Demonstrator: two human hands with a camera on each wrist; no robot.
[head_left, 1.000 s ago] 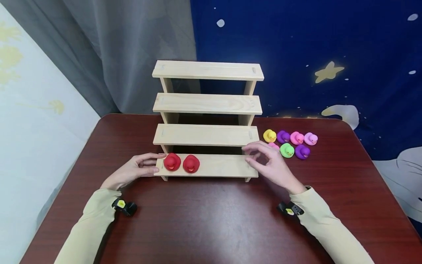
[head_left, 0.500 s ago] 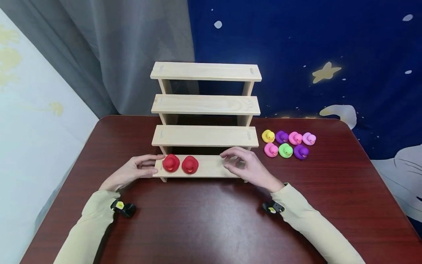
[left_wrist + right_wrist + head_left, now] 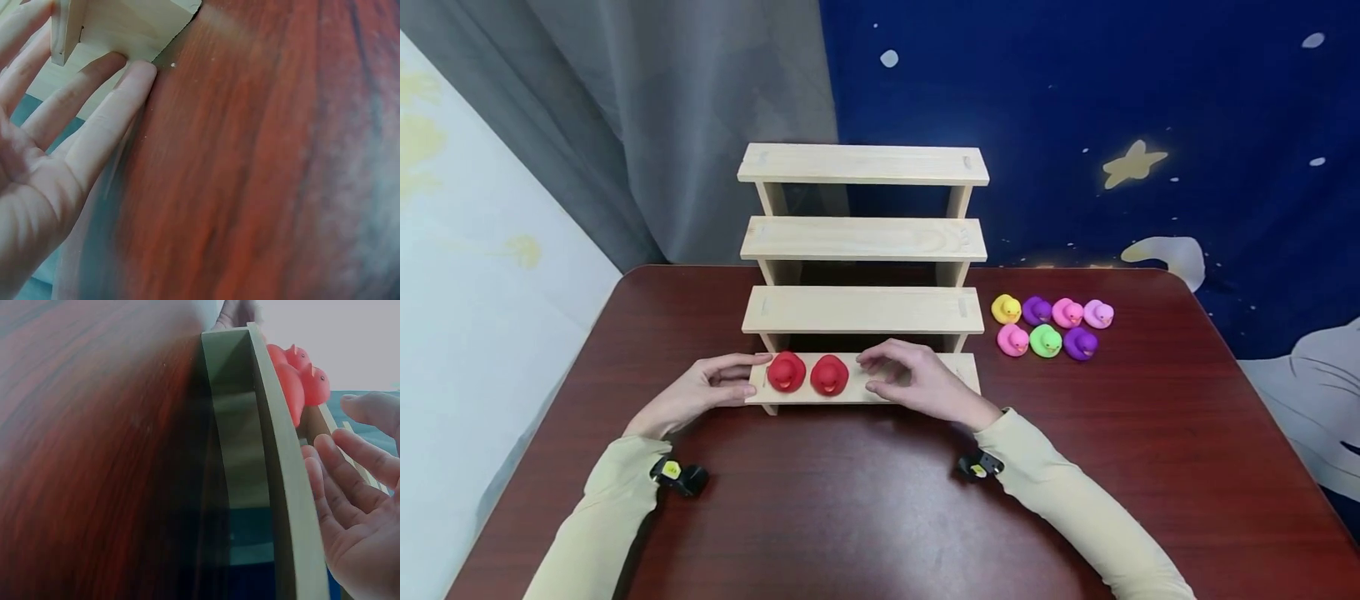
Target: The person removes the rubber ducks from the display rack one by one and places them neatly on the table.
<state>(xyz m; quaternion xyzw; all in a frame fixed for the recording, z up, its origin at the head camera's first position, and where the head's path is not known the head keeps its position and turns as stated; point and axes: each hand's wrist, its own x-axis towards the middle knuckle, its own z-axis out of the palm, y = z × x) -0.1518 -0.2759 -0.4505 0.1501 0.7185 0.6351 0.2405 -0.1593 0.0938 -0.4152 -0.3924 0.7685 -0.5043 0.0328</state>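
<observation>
Two red rubber ducks sit side by side at the left of the lowest board on a stepped wooden rack (image 3: pixel 861 310). The left duck (image 3: pixel 786 372) is close to the board's end, and the right duck (image 3: pixel 829 376) stands just beside it. My left hand (image 3: pixel 700 387) touches the left end of that board; in the left wrist view its fingers (image 3: pixel 103 128) stretch against the wooden side panel. Over the board, right of the ducks, hovers my right hand (image 3: pixel 921 383), fingers loosely bent and holding nothing. The right wrist view shows its palm (image 3: pixel 369 531) beside the board's edge.
Right of the rack, two rows of small rubber ducks lie on the dark red table (image 3: pixel 820 517), among them a yellow duck (image 3: pixel 1006 309), a green duck (image 3: pixel 1046 341) and a purple duck (image 3: pixel 1080 343). Behind the table hang a grey curtain (image 3: pixel 700 125) and a blue starry cloth (image 3: pixel 1000 108).
My right hand has moved left along the lowest board, from its right end to near the red ducks. The left hand stays at the board's end; the view has shifted slightly.
</observation>
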